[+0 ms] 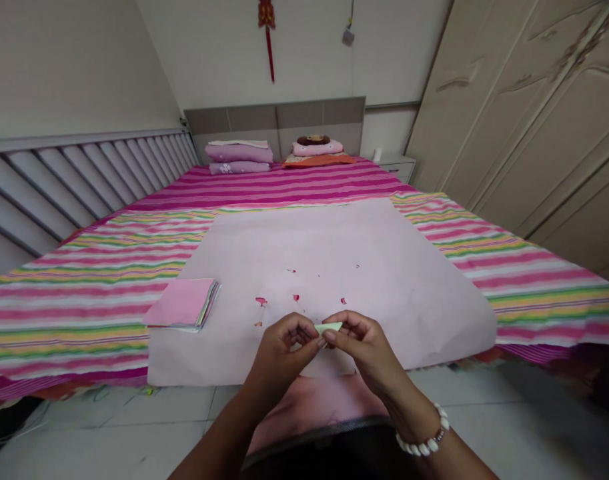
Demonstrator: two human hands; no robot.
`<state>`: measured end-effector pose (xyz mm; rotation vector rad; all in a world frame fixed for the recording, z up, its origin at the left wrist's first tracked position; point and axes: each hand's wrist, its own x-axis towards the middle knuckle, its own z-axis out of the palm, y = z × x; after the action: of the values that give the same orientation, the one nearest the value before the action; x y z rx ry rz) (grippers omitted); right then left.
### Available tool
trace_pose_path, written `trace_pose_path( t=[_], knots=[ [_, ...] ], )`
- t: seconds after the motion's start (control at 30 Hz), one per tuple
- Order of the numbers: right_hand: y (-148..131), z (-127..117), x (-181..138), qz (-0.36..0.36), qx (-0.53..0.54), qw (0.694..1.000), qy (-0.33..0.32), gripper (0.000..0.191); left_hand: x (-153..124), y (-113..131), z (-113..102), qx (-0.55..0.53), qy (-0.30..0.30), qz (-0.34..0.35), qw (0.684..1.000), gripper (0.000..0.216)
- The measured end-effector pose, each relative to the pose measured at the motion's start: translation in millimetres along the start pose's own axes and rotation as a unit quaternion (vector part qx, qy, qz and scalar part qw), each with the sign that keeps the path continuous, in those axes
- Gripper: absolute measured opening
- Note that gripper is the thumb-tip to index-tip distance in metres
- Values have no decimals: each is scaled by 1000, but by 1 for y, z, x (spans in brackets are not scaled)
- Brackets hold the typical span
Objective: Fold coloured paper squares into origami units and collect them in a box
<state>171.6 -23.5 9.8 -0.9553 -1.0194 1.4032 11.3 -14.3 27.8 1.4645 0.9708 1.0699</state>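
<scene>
Between my two hands is a small piece of folded pale green paper (pixel 330 328), held just above the near part of a large white sheet (pixel 314 247). My left hand (pixel 290 343) pinches its left end between thumb and fingers. At the other end, the thumb and fingers of my right hand (pixel 361 340) close on the same paper. A white bead bracelet (pixel 424 441) circles my right wrist. My fingers hide part of the folded piece.
A stack of coloured paper (pixel 181 303), pink on top, lies at the sheet's left edge. Several small red marks or scraps (pixel 261 302) dot the sheet. It covers a striped bed (pixel 524 280), with a railing (pixel 84 173) on the left and a wardrobe (pixel 524 120) on the right.
</scene>
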Motion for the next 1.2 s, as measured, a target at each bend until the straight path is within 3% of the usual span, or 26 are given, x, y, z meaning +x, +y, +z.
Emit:
trace_pose_path(
  t=[0.33, 0.47, 0.6, 0.9, 1.2],
  knots=[
    [-4, -1, 0, -22, -34, 999, 0, 17, 2, 1, 7, -86, 33, -62, 994, 42],
    [-5, 0, 0, -36, -55, 998, 4, 14, 4, 0, 5, -65, 39, -103, 992, 23],
    [-7, 2, 0, -41, -47, 998, -7, 13, 4, -1, 5, -36, 60, -103, 992, 18],
    [-10, 3, 1, -19, -39, 999, 20, 16, 6, -3, 4, -32, 68, -84, 994, 16],
    [-6, 4, 4, -7, 18, 995, 93, 13, 7, -7, 1, -56, 74, -86, 992, 24]
  ],
)
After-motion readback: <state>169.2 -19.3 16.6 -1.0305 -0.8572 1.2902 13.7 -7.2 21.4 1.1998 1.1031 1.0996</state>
